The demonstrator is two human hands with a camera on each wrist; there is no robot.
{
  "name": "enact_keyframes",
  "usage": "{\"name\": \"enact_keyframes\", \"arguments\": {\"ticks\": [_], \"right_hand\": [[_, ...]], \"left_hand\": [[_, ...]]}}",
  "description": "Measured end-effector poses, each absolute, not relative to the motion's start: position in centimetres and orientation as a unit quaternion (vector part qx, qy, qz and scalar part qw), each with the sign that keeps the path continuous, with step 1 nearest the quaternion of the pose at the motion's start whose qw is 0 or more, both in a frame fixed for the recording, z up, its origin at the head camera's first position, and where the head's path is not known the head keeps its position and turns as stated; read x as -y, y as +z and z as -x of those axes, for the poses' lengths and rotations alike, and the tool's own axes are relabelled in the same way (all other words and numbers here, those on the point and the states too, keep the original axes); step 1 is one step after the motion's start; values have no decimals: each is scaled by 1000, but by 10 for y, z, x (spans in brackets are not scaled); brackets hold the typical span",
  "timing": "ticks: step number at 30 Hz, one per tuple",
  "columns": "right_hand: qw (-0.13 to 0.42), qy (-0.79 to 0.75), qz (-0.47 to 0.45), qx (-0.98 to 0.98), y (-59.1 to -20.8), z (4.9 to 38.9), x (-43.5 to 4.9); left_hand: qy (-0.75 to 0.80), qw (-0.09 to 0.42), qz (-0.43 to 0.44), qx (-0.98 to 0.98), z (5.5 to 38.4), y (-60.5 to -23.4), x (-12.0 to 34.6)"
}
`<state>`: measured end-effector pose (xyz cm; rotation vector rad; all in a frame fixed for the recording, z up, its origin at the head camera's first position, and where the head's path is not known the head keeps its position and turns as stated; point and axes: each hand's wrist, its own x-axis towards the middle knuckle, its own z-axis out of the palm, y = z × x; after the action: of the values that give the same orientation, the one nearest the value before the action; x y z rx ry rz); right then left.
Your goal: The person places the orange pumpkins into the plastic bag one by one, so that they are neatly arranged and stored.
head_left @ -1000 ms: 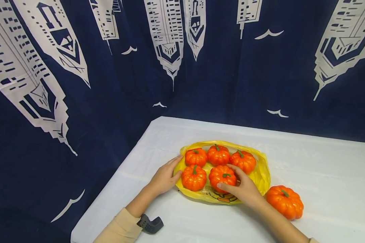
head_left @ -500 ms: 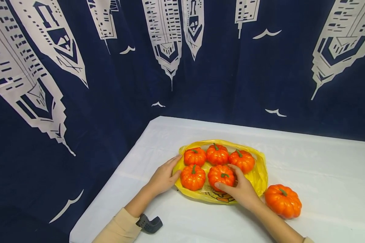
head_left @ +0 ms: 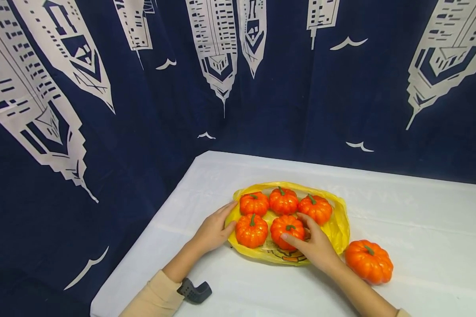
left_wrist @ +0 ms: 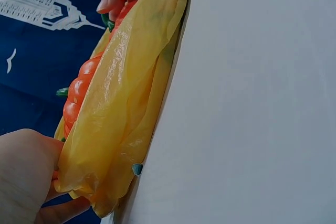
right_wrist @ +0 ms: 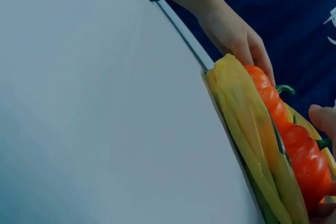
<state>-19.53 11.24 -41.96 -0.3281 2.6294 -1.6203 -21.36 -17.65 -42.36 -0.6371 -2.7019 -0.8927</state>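
Observation:
A yellow plastic bag [head_left: 343,220] lies spread open on the table with several small orange pumpkins inside, all with green stems. My right hand [head_left: 317,246] grips the front-middle pumpkin [head_left: 284,240], thumb on its near side and fingers round its far right side. At the bag's left end, my left hand [head_left: 213,231] holds the rim between thumb and fingers, beside the front-left pumpkin [head_left: 251,235]. In the left wrist view, part of that hand [left_wrist: 26,171] shows at the bag's end, and the bag wall [left_wrist: 121,93] hides most of the pumpkins.
A larger orange pumpkin [head_left: 369,262] sits on the white-covered table [head_left: 432,246], just right of the bag and close to my right forearm. A dark strap [head_left: 196,293] juts from my left wrist. Behind the table hangs a navy cloth [head_left: 277,119] printed with white buildings.
The pumpkin in my right hand has turned slightly, its stem shifting a little left. My right thumb sits slightly higher on it. My left hand stays at the bag's rim.

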Motion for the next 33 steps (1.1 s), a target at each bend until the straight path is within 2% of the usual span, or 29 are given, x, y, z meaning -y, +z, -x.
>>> {"name": "enact_keyframes", "arguments": {"ticks": [7,18,21,26,33], "right_hand": [[3,-517,110,-849,-411,193,-117],[-32,-521,141,-841,-374,174,-142],[-56,-526,154,-835,-368,169,-153],[-99,-494,164,-848,-364,164,-175],[-122,-462,122,-870,-370,158,-212]], "left_hand": [[-306,108,219,920,213,-424,173],[-305,117,217,920,212,-420,175],[-307,122,220,918,213,-420,176],[-307,114,215,920,212,-420,177],[-311,107,207,921,210,-423,177]]}}
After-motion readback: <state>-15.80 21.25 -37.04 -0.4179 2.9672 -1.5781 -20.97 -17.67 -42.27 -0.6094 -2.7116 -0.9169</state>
